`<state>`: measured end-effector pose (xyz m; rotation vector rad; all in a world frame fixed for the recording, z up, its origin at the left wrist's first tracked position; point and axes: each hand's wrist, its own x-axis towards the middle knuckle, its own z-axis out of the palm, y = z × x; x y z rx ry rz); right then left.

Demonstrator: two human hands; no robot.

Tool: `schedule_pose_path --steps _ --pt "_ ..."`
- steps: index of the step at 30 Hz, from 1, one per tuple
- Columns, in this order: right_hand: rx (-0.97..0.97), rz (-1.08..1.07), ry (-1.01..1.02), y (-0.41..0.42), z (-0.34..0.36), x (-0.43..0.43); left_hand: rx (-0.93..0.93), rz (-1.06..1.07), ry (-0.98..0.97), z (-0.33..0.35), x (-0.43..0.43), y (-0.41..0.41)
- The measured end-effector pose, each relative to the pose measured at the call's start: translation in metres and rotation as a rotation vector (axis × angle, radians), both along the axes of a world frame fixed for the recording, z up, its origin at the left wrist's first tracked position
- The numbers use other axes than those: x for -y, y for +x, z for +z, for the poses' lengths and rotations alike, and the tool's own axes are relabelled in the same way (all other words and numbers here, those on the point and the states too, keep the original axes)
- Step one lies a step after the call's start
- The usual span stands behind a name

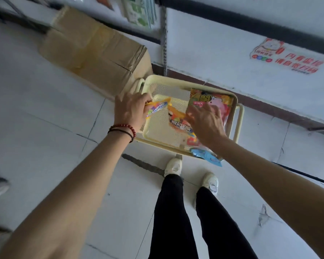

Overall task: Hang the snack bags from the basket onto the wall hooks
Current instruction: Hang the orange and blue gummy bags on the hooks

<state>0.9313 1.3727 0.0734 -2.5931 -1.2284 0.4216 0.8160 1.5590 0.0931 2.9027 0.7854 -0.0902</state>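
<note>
Low, left hand (130, 109) around yellow snack bag (158, 107).

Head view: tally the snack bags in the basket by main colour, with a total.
Yellow bag, in the grip of the left hand: 1
Orange-and-white bag: 1
Pink bag, partly behind the right hand: 1
Blue bag, sticking out over the rim of the basket: 1
Total: 4 told apart; the right hand may hide more.
</note>
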Motion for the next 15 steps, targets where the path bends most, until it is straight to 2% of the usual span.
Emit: schedule_pose_path --steps 5,10,15 --pt "0.161 0.045 0.17 0.003 0.079 0.015 0.189 -0.006 -0.012 0.076 0.024 -0.01" --pt "0.287 0.067 0.243 0.024 0.159 0.037 0.439 -0.073 -0.018 0.162 0.037 -0.001" --pt "0.429 0.076 0.363 0.046 0.239 0.059 0.646 -0.101 0.061 0.245 0.054 0.031"
